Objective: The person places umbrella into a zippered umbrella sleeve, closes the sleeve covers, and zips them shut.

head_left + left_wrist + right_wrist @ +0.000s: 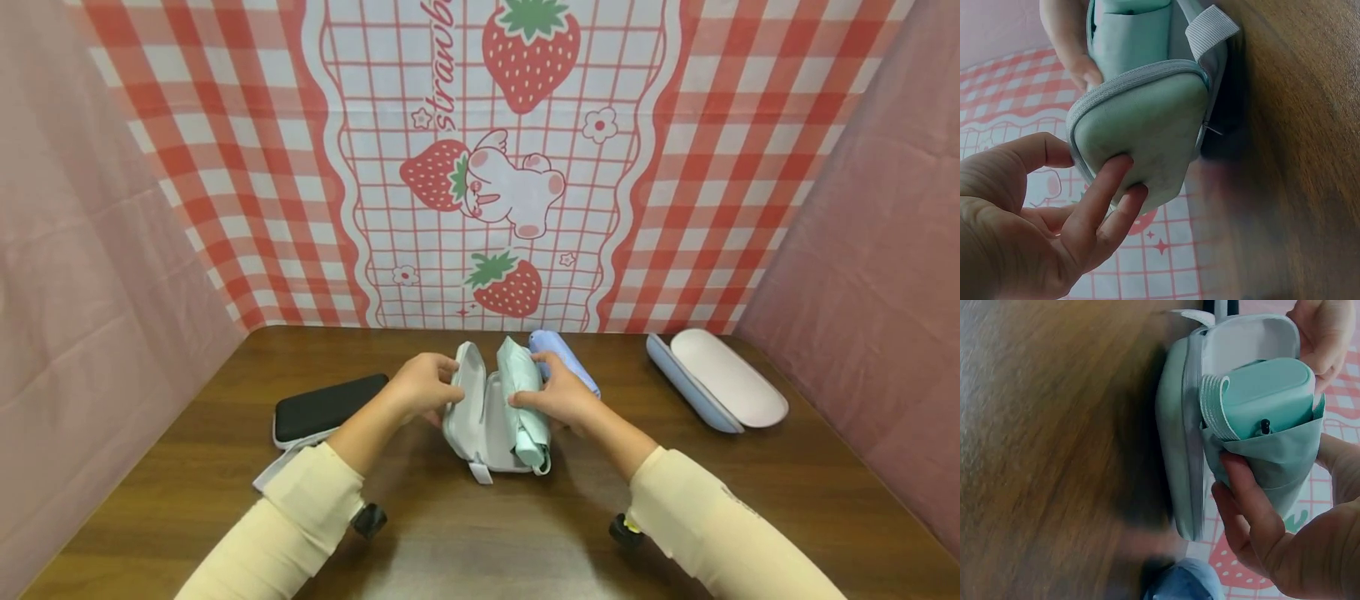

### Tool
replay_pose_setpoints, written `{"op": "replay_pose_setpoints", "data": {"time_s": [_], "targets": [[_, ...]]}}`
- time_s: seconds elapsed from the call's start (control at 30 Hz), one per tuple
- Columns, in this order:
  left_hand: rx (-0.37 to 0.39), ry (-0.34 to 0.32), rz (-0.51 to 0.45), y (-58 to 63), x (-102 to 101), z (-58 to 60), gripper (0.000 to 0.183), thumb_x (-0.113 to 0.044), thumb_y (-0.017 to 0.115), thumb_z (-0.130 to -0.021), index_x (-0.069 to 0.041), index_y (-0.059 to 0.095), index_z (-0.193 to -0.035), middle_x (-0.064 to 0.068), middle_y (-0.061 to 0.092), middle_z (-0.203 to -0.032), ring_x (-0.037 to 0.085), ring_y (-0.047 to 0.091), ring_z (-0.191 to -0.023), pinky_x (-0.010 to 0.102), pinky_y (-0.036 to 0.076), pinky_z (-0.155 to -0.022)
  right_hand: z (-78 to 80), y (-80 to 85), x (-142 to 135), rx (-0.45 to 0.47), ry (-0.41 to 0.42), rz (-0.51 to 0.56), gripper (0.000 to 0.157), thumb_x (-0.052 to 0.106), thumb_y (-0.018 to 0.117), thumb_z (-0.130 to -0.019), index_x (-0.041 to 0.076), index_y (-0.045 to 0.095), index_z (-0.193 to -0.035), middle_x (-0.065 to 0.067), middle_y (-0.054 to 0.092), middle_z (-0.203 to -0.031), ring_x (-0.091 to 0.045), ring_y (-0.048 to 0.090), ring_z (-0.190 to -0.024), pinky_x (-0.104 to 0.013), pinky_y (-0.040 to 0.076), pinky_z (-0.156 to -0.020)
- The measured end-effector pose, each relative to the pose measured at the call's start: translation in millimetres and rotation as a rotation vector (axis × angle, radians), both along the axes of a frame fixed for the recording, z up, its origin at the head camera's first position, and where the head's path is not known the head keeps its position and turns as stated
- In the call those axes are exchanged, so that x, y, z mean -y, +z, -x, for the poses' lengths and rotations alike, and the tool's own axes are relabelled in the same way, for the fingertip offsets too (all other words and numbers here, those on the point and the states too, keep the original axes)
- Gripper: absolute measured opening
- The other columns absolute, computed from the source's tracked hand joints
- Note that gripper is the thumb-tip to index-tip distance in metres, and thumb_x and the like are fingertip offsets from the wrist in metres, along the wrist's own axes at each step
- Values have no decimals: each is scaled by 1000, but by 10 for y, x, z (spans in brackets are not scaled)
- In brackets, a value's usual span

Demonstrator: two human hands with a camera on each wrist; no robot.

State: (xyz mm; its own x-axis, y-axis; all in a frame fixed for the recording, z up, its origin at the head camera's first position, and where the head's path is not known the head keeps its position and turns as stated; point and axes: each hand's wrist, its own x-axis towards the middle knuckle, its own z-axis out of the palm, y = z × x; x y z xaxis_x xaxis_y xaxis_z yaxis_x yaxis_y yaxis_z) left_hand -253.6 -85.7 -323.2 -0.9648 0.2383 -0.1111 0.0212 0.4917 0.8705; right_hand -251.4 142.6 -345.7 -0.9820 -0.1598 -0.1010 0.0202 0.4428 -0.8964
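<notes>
A mint-green zip case [467, 421] lies unzipped on the table with its lid raised. My left hand [426, 385] grips that lid [1141, 140] by its edge, thumb on one side and fingers against the outer face. In my right hand [557, 390] is a folded mint-green umbrella [517, 371], pinched through its fabric sleeve over the right half of the case. The right wrist view shows the umbrella's handle [1269, 387] sticking out of the sleeve, with a ribbed strap [1215, 406] beside it. The umbrella's lower end overlaps the case in the head view.
A black case [326, 407] with grey trim and a strap lies at the left. Behind my right hand is a blue rolled item [573, 367]. An opened blue glasses case [731, 379] with a pale lining sits at the right. A strawberry-print cloth [480, 167] hangs behind the table.
</notes>
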Motion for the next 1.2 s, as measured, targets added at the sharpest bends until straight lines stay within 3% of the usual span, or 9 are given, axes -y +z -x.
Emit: {"op": "replay_pose_setpoints", "data": {"time_s": [0.2,0.53,0.67,0.77,0.87,0.93,1.1,1.2], "targets": [[-7,2,12,10,-12,-10,56,1,66,-79,5,53,-133,21,64,-115,23,66,-75,36,56,-50,12,-60,24,5,5,-165,88,21,77,-76,4,28,-147,-31,48,-124,-31,63,-77,-48,55,-49],[-22,-14,-8,29,-63,-49,56,0,66,-77,4,54,-132,19,64,-111,23,65,-77,37,56,-50,31,-56,48,-21,74,-425,79,31,77,-79,-6,39,-137,-20,56,-98,-26,60,-53,-41,54,-44],[-32,-29,-1,38,-83,-52,54,0,66,-78,4,55,-130,18,65,-111,21,64,-75,37,56,-51,15,-14,90,-22,101,-434,81,35,77,-81,-9,39,-137,-27,57,-110,-26,61,-48,-41,55,-46],[-34,-46,8,39,-95,-53,53,0,66,-78,4,56,-130,17,65,-112,20,63,-74,37,56,-51,7,4,121,-3,115,-397,84,32,77,-83,-10,35,-142,-34,51,-126,-26,62,-47,-40,55,-47],[-37,-56,13,42,-100,-56,53,0,66,-78,4,56,-130,18,64,-113,20,63,-73,36,56,-50,1,-10,148,-27,115,-400,84,30,77,-83,-10,34,-143,-37,47,-132,-25,63,-46,-38,55,-47],[-41,-58,16,46,-102,-59,52,0,66,-78,4,57,-130,18,64,-113,19,63,-72,36,56,-50,-3,-45,166,-82,110,-459,82,32,78,-83,-10,37,-142,-38,47,-130,-25,62,-46,-36,54,-45],[-47,-66,23,45,-107,-64,52,0,66,-78,4,57,-128,18,65,-112,19,62,-66,37,56,-51,-21,-139,215,-260,95,-655,81,40,79,-80,-11,46,-135,-34,51,-116,-27,62,-65,-30,52,-49],[-49,-64,35,37,-104,-63,52,0,66,-78,4,57,-129,18,65,-112,19,62,-65,37,56,-51,-33,-150,219,-303,100,-705,79,42,79,-80,-12,49,-130,-30,53,-110,-31,61,-77,-33,54,-56]]}}
